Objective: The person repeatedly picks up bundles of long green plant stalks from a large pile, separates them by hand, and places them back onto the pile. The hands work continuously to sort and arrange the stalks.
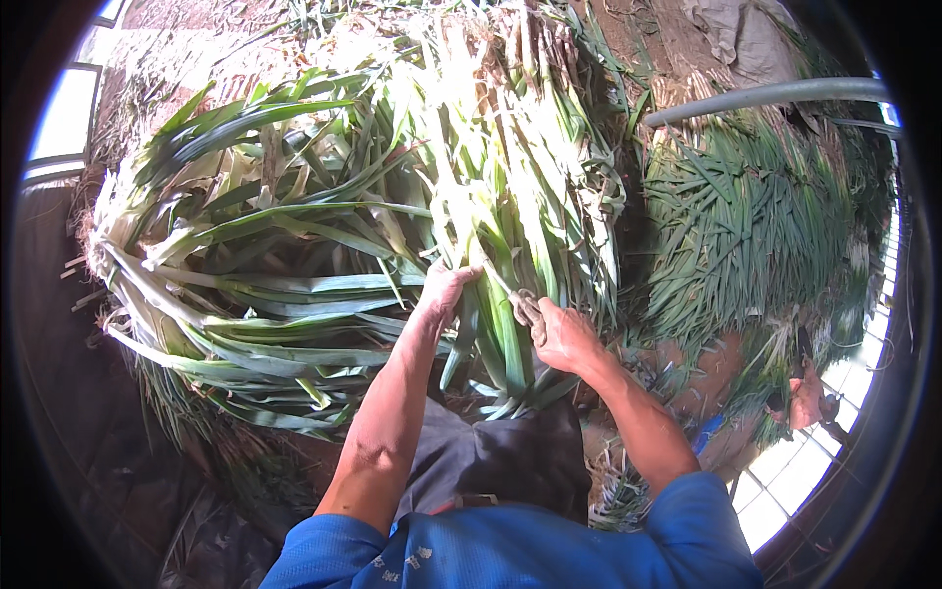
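Observation:
A thick pile of leeks [549, 177] lies in front of me, white ends at the far side and green leaves toward my lap. My left hand [451, 287] is closed on a leek [505, 339], thumb on top; its other fingers are mostly hidden beneath. Just to the right, my right hand [567, 336] grips the wrapped handle of what looks like a knife [500, 278]. Its narrow blade points up and left toward my left thumb and rests close against the leek's stalk.
More leeks [275, 285] lie sideways on the left, white ends outward. At the right is a large heap of thinner green leaves [746, 216], with a grey curved pipe [775, 95] above it. A pinkish-brown shape [807, 395] at the lower right is unclear. Strong sunlight washes out the far stalks.

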Demonstrator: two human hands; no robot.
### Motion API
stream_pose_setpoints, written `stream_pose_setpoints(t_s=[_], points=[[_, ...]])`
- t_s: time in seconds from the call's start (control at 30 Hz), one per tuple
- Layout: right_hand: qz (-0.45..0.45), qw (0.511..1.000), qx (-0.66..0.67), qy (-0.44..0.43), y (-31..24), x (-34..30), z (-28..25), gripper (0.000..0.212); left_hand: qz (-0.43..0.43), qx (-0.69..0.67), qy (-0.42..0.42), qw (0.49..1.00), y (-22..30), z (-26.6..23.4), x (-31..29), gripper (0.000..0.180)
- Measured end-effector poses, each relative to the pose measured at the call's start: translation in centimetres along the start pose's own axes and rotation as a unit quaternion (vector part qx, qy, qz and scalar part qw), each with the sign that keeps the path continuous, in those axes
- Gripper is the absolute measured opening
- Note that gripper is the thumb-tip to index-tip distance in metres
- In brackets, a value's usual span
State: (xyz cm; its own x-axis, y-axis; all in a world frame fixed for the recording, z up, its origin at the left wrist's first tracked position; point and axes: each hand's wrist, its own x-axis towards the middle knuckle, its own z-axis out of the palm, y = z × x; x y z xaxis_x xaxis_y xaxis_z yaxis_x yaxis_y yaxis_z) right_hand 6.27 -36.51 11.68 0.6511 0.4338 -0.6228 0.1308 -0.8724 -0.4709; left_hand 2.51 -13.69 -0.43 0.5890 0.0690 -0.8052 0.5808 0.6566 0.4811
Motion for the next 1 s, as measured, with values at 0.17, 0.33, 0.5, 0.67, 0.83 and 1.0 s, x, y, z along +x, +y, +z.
stream_pose_setpoints(t_s=[0.17,0.33,0.5,0.67,0.83,1.0], points=[[0.001,0.999,-0.021,0.035,-2.3,4.1,1.7,0.015,0.014,-0.021,0.023,0.999,-1.4,-1.2,0.6,0.039],[0.02,0.998,-0.045,0.034,-4.3,9.6,2.3,0.021,0.005,-0.03,0.024,0.999,-0.6,-2.1,-0.3,0.042],[0.027,0.998,-0.011,0.054,-5.4,15.9,3.2,0.031,0.029,-0.051,0.015,0.998,-0.8,-2.9,-0.2,0.039],[-0.005,0.998,0.002,0.063,-7.0,20.7,3.8,0.046,0.02,-0.051,0.017,0.998,-0.5,-4.0,-0.6,0.039],[-0.029,0.99,-0.12,0.072,-5.7,26.0,4.9,0.037,-0.011,-0.06,-0.008,0.998,-0.1,-3.7,-1.7,0.036],[-0.093,0.976,-0.197,0.015,-7.5,27.2,4.4,0.026,-0.044,-0.109,-0.001,0.993,-0.2,-5.0,-2.5,0.036]])
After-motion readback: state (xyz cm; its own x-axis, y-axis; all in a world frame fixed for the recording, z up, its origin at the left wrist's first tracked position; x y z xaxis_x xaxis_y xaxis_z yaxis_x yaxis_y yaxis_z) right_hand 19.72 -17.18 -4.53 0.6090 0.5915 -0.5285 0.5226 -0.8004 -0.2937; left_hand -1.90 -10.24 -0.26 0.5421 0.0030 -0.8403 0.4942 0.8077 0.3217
